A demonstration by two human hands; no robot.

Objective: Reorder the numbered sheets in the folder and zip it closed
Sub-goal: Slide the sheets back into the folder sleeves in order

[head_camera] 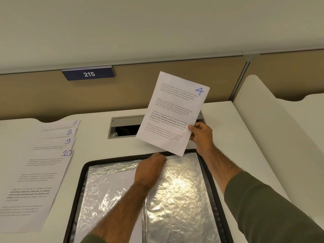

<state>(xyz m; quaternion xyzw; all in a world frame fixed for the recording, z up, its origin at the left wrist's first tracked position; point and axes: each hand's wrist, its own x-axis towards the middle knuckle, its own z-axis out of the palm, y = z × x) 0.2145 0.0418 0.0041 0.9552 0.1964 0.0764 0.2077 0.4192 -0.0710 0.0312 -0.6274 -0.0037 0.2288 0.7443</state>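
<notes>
The desk (98, 155) carries an open folder (82, 183) at the near centre, its silver lining facing up inside a black zip rim. To the left of the folder, four sheets (35, 172) lie fanned on the desk, marked 7, 8, 9 and 10. Sheet 4 (172, 111) is held in the air above the folder's far edge, tilted, print facing the camera. The right hand (201, 135) pinches its lower right edge, thumb on the front. The left hand (150, 169) rests knuckles-up on the lining at the far rim, fingers curled; whether they grip anything cannot be told. Behind, a cable port (126, 127) stands open.
</notes>
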